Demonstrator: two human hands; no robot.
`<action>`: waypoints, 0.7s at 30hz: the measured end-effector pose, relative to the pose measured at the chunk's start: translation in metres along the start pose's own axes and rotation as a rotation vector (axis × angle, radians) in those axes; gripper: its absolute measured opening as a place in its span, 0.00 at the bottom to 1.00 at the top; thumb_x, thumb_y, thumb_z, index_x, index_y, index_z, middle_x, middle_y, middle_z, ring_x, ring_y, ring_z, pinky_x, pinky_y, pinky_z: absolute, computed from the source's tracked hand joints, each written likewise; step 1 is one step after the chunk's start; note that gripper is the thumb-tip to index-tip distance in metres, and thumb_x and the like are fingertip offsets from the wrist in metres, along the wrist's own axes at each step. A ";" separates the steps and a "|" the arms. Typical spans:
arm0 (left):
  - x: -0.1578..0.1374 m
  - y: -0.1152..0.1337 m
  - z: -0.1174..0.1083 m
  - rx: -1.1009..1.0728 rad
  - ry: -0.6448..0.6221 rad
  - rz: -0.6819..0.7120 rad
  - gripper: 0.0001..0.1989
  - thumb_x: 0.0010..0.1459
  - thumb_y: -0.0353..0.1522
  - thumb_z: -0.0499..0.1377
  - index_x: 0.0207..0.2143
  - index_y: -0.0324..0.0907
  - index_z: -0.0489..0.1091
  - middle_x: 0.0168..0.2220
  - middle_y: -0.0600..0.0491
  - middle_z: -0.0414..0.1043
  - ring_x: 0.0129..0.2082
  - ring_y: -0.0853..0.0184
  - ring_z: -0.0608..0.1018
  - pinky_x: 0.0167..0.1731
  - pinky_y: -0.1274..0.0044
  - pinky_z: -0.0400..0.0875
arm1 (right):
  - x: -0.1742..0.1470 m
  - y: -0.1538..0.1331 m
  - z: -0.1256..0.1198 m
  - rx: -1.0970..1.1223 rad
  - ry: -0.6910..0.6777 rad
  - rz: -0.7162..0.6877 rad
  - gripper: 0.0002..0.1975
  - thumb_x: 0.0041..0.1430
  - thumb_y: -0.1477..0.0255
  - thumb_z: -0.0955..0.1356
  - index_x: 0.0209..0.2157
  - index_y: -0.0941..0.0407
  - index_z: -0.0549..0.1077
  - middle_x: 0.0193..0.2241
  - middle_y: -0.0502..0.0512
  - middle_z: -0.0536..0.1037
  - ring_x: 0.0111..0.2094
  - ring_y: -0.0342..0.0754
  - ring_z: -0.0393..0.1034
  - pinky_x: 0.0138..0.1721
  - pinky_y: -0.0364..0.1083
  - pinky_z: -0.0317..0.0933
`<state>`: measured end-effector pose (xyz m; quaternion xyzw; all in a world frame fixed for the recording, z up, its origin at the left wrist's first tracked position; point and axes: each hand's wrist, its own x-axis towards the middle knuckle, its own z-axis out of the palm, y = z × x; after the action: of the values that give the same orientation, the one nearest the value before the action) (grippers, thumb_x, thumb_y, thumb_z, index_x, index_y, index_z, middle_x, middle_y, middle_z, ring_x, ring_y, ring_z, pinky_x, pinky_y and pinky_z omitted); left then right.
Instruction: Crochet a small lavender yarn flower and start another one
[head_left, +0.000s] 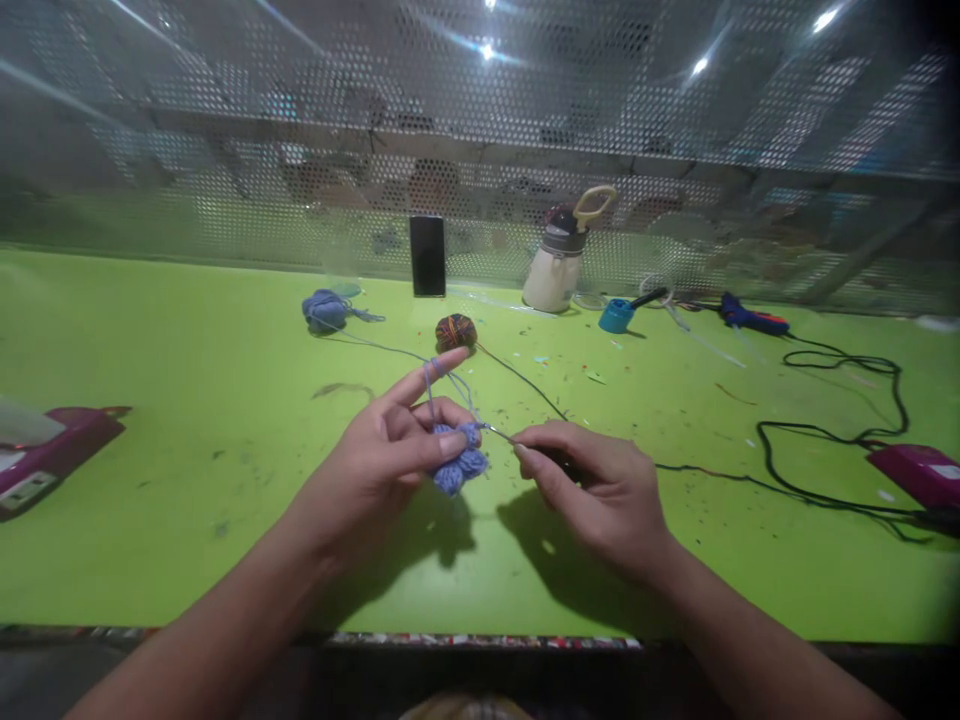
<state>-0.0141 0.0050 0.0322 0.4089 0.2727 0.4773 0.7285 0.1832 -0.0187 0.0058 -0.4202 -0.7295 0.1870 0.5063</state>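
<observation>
My left hand (397,440) pinches a small blue-purple crochet piece (450,475) with petal-like lobes between thumb and fingers. Its index finger points out to the right, with blue yarn looped around it. That strand runs back to a blue yarn ball (324,311) at the left rear of the table. In my right hand (592,485) is a thin metal crochet hook (499,434), gripped between thumb and index finger. The hook's tip meets the upper right edge of the crochet piece, where the yarn comes in. Part of the hook is hidden inside the right hand.
Behind the hands, a multicoloured yarn ball (456,332) trails a dark strand rightward. Farther back stand a black phone-like slab (428,257) and a white bottle (553,275). A blue tape roll (616,315), a glue gun (752,316) and a black cord lie right; a magenta power strip (67,450) left.
</observation>
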 end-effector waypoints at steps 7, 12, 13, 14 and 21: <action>0.001 0.004 0.001 -0.066 0.029 -0.023 0.35 0.47 0.19 0.64 0.59 0.34 0.63 0.30 0.51 0.73 0.26 0.73 0.74 0.26 0.85 0.71 | 0.001 -0.004 -0.003 -0.051 -0.030 -0.089 0.04 0.57 0.79 0.69 0.33 0.60 0.77 0.25 0.52 0.79 0.24 0.40 0.70 0.24 0.40 0.62; 0.000 0.004 0.000 -0.046 0.046 -0.025 0.35 0.47 0.19 0.64 0.59 0.34 0.62 0.30 0.51 0.73 0.26 0.74 0.74 0.26 0.85 0.70 | 0.001 -0.005 -0.003 -0.006 -0.057 -0.034 0.04 0.57 0.79 0.68 0.33 0.60 0.77 0.24 0.51 0.78 0.23 0.40 0.70 0.24 0.39 0.62; -0.001 0.004 -0.001 -0.034 0.033 -0.025 0.35 0.47 0.20 0.64 0.59 0.35 0.62 0.30 0.52 0.73 0.26 0.74 0.73 0.26 0.85 0.70 | 0.001 -0.005 -0.003 0.008 -0.063 -0.013 0.04 0.58 0.78 0.68 0.33 0.60 0.77 0.24 0.51 0.78 0.23 0.40 0.69 0.23 0.39 0.61; -0.001 0.003 -0.002 -0.019 0.017 -0.021 0.36 0.47 0.20 0.65 0.60 0.36 0.61 0.30 0.52 0.73 0.26 0.74 0.73 0.25 0.85 0.69 | 0.001 -0.005 -0.003 0.020 -0.067 0.008 0.04 0.58 0.78 0.68 0.33 0.60 0.77 0.23 0.50 0.77 0.22 0.40 0.69 0.22 0.39 0.61; -0.006 0.002 0.004 0.073 -0.020 -0.011 0.43 0.46 0.20 0.66 0.63 0.42 0.55 0.29 0.52 0.74 0.26 0.73 0.72 0.24 0.85 0.68 | 0.001 -0.007 0.000 0.008 -0.066 0.025 0.04 0.57 0.78 0.69 0.32 0.59 0.77 0.23 0.50 0.78 0.22 0.40 0.69 0.23 0.39 0.62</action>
<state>-0.0140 -0.0013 0.0358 0.4384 0.2848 0.4588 0.7185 0.1805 -0.0221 0.0109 -0.4208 -0.7397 0.2101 0.4813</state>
